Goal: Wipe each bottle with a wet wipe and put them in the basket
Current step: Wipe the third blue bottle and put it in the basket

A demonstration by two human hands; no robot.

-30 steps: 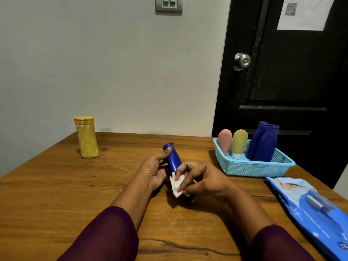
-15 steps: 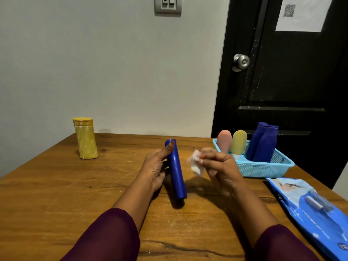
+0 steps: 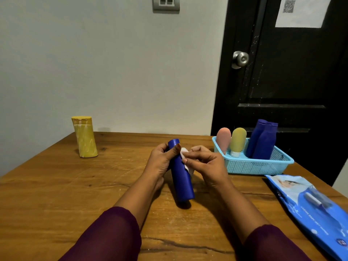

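Wipe (image 3: 183,152) back on blue bottle (image 3: 183,183), basket (image 3: 259,166) nearby

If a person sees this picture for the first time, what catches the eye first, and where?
The eye goes first to the middle of the table, where the left hand holds a tilted dark blue bottle and the right hand pinches a white wet wipe against its upper part. Next come the light blue basket at the right, with bottles standing in it, and the lone yellow bottle at the far left.
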